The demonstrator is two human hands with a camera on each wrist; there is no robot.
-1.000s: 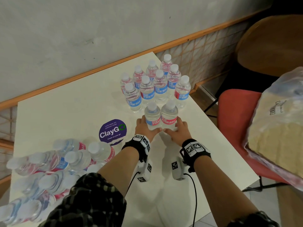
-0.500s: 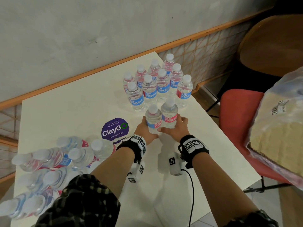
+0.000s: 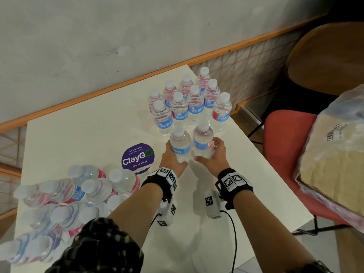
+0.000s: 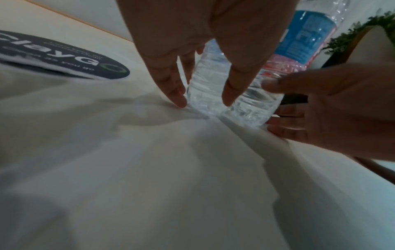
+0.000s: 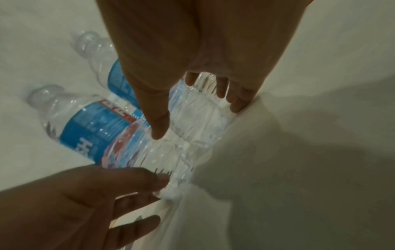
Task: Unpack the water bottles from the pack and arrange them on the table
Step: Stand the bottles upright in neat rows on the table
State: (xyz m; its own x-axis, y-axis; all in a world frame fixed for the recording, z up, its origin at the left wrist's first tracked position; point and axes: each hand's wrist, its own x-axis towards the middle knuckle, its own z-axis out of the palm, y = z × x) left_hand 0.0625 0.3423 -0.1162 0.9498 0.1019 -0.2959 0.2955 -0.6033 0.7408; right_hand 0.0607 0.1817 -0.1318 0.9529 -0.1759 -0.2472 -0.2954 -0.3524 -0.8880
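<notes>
Two clear water bottles with blue and red labels stand side by side on the white table point(image 3: 82, 138). My left hand point(image 3: 171, 157) grips the left bottle point(image 3: 180, 143) low on its body. My right hand point(image 3: 212, 154) grips the right bottle point(image 3: 202, 140) the same way. In the left wrist view my fingers point(image 4: 171, 88) wrap the left bottle point(image 4: 203, 84); the right bottle point(image 4: 256, 106) touches it. In the right wrist view the right bottle point(image 5: 196, 115) sits between thumb and fingers. Several bottles point(image 3: 189, 103) stand grouped just beyond. The opened pack point(image 3: 59, 198) lies at near left.
A purple ClayGo sticker point(image 3: 137, 157) lies left of my hands. The table's right edge point(image 3: 275, 164) runs close to my right wrist. Beyond it a red chair point(image 3: 283, 146) carries a bagged sack point(image 3: 334, 158). A wall with an orange rail backs the table.
Both bottles stay almost where they were, just behind the standing group. Their labels have turned from red to blue facing me, and my fingers have wrapped further round them.
</notes>
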